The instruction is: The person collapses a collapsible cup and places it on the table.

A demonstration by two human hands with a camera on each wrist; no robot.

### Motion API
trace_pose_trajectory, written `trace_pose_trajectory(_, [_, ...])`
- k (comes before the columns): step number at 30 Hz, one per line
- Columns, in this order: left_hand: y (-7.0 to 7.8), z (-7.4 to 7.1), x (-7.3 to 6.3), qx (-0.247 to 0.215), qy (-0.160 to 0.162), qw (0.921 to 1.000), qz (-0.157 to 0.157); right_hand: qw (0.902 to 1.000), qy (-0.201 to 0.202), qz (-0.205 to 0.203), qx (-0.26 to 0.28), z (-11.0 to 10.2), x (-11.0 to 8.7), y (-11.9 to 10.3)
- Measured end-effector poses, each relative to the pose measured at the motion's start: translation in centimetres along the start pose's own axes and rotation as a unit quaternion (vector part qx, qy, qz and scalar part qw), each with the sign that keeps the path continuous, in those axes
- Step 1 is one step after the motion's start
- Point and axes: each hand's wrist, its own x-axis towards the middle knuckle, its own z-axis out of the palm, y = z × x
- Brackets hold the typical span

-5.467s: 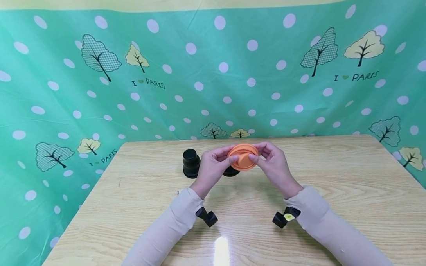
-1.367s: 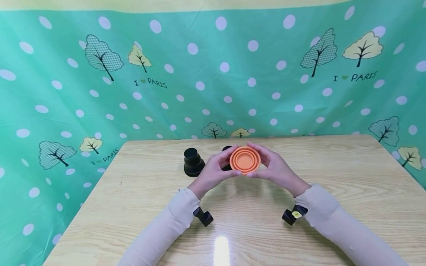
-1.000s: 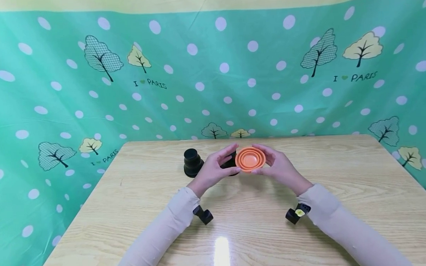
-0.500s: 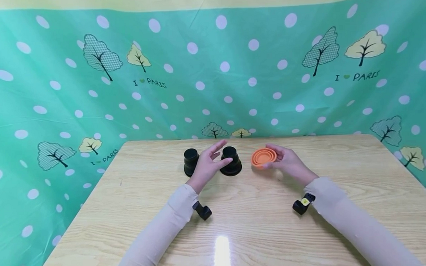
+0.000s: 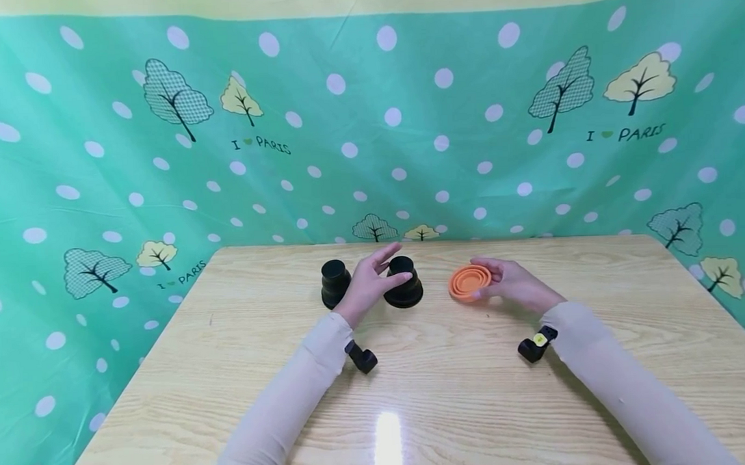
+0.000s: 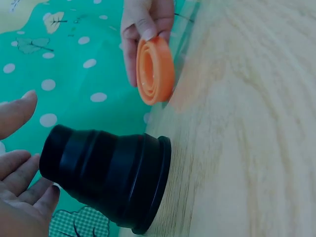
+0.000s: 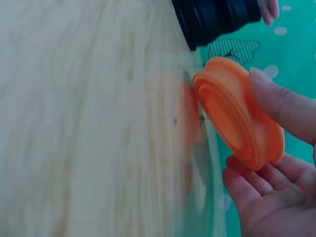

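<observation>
My right hand [image 5: 516, 285] pinches a flattened orange collapsible cup [image 5: 469, 282] by its right side, thumb in front and fingers behind. In the right wrist view the folded cup [image 7: 247, 113] is tilted, close over the wooden surface, its nested rings showing. My left hand [image 5: 368, 284] holds nothing, thumb and fingers spread around the narrow top of a black stepped cup [image 5: 404, 289] standing wide end down. In the left wrist view this black cup [image 6: 108, 168] shows its stepped wall, with the fingertips right at its narrow end.
A second black stepped cup [image 5: 334, 278] stands wide end down on the wooden table [image 5: 452, 387], left of the first and partly behind my left hand. A green dotted curtain [image 5: 369, 123] hangs behind the table's back edge.
Both hands held the orange cup at first, its underside showing; it was turned to show its rings. The left hand let go beside the black cup, and the right carried it rightward and lower.
</observation>
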Motion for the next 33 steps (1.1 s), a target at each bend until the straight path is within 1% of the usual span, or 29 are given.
trace_pose_trajectory(4, [-0.4,-0.2,0.5,-0.005,-0.009,0.9999,0.003,0.9998,-0.012,0.004,-0.013,-0.6,0.1,0.7])
trace_pose_trajectory(10, [-0.9,-0.3,0.9,0.017,-0.006,0.9998,0.008,0.999,-0.037,-0.005,-0.023,-1.1,0.3,1.2])
trace_pose_trajectory(13, [-1.2,-0.3,1.1,0.02,-0.006,0.9997,0.011,0.9984,-0.039,-0.009,-0.039,-1.2,0.4,1.4])
trace_pose_trajectory(16, [-1.6,-0.3,1.4,0.017,-0.014,0.9996,0.016,0.9977,-0.042,-0.015,-0.052,-1.3,0.2,1.5])
trace_pose_trajectory(20, [-2.1,-0.2,1.6,0.009,-0.023,0.9997,0.007,0.9973,-0.043,-0.017,-0.056,-1.3,0.1,1.5])
trace_pose_trajectory(23, [-3.1,-0.2,2.2,0.005,-0.018,0.9998,-0.002,0.9972,-0.043,-0.018,-0.059,-1.2,0.0,1.5])
trace_pose_trajectory(27, [-4.7,-0.1,3.0,0.006,-0.002,1.0,0.002,0.9966,-0.044,-0.022,-0.067,-1.1,-0.2,1.4])
trace_pose_trajectory(30, [-4.9,0.0,2.9,0.018,0.006,0.9998,0.008,0.9962,-0.047,-0.026,-0.069,-1.1,-0.3,1.5])
trace_pose_trajectory(33, [-4.7,0.1,2.5,0.03,0.01,0.9994,0.012,0.9959,-0.047,-0.03,-0.071,-1.0,-0.3,1.5])
